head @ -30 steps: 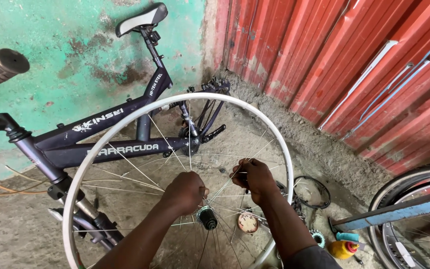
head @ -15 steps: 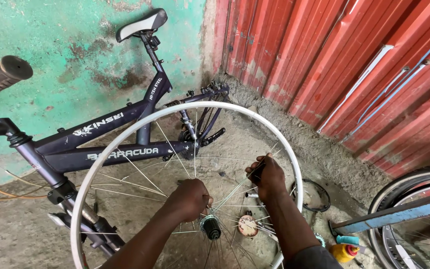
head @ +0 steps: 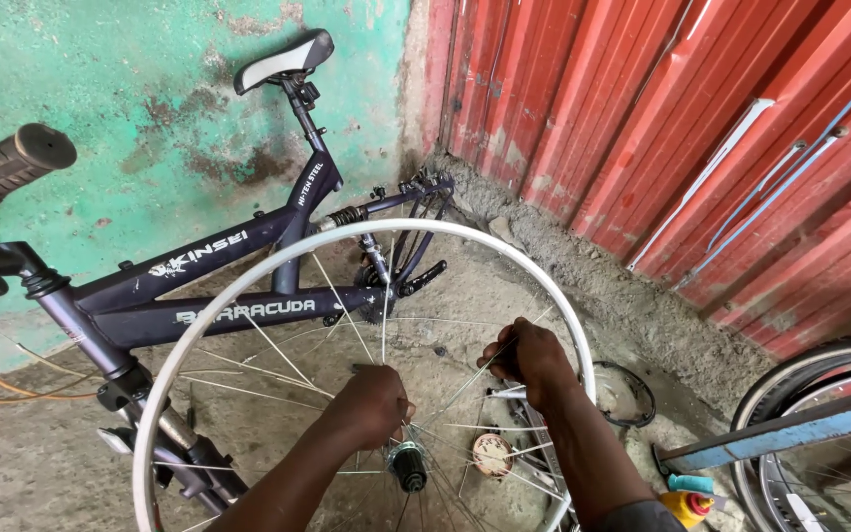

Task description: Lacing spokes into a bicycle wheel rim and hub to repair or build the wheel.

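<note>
Left hand (head: 374,402) closed in a fist around thin spokes (head: 278,357) just above the black hub (head: 408,466) of a bare white wheel rim (head: 248,271). Right hand (head: 532,360) also curled shut, gripping spokes close to the rim's right side, near a small silver part whose shape cannot be made out. Wheel held upright over the dirt floor (head: 41,473), in front of a dark purple bicycle (head: 209,296) leaning on a flaking green wall (head: 130,89).

White lettering along two frame tubes of the bicycle and up the seat post, with a small white emblem at the left end of the upper tube. Small round tin (head: 492,455) with a pale patterned face on the floor under the right wrist, behind the spokes. Yellow bottle with a red cap (head: 687,507) by the lower right, beside a teal piece. Black ring (head: 632,394) on the floor just outside the rim. Red corrugated metal sheet (head: 701,128) along the right, a second wheel (head: 819,433) and a blue bar (head: 780,433) at the right edge.

Compared with half a second ago: right hand now closed around the spokes further from the hub, nearer the rim; left hand in much the same place; view shifted slightly, saddle (head: 283,61) lower in the picture.
</note>
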